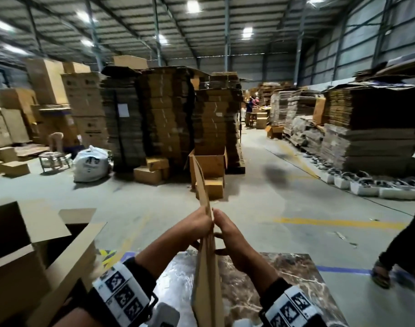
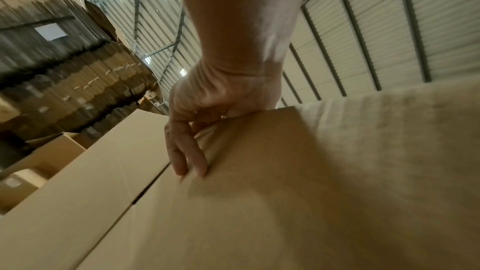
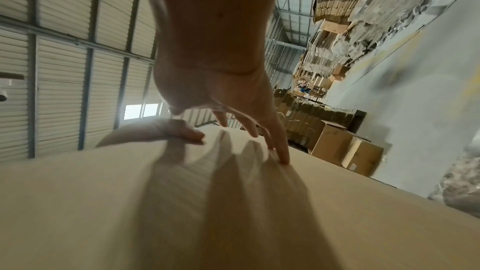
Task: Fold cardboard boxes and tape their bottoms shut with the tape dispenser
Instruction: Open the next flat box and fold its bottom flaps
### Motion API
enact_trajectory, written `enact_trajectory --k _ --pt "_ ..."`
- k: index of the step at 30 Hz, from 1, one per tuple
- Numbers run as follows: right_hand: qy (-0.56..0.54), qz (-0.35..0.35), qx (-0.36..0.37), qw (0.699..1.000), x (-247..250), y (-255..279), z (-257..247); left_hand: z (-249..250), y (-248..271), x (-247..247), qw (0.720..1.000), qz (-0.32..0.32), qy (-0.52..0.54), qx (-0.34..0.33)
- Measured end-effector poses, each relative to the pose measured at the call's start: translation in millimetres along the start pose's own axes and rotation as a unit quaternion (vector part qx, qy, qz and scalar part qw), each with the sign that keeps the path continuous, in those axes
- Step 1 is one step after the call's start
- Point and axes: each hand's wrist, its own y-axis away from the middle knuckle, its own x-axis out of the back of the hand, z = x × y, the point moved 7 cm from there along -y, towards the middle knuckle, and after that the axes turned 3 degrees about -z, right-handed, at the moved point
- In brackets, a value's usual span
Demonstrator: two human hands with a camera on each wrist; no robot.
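Observation:
I hold a flattened cardboard box (image 1: 207, 286) upright and edge-on above the marble table (image 1: 286, 279). My left hand (image 1: 197, 226) grips its upper edge from the left, with fingers curled at the edge and two fingertips (image 2: 201, 168) lying on the left face (image 2: 259, 192). My right hand (image 1: 225, 230) is on the other side. Its straight fingers (image 3: 281, 149) press on the right face (image 3: 155, 202), and its thumb (image 3: 187, 132) lies along the top edge. No tape dispenser shows in any view.
An erected open box (image 1: 36, 244) stands close at my left. A person's leg and sandal (image 1: 400, 251) cross the floor at right. Tall stacks of flat cardboard (image 1: 166, 114) and an open box (image 1: 210, 164) stand ahead, with a white sack (image 1: 90, 164) to their left.

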Motion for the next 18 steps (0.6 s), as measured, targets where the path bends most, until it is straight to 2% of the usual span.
enact_trajectory --k 3,6,11,18 --pt "-0.036 0.031 -0.018 0.999 -6.5 -13.2 -7.1 -20.2 -2.1 -1.7 0.999 -0.011 0.038 0.000" --pt "-0.017 0.050 -0.049 0.997 -8.2 -25.4 -9.2 -37.3 -11.8 10.8 0.995 -0.001 0.098 0.007" --pt "-0.011 0.089 -0.106 0.990 -6.6 -35.6 -0.7 -71.2 -43.8 41.5 0.965 0.039 0.253 0.050" --pt "0.073 0.073 -0.087 0.991 -15.6 -43.6 -8.0 -80.9 -74.1 50.5 0.958 0.016 0.284 0.035"
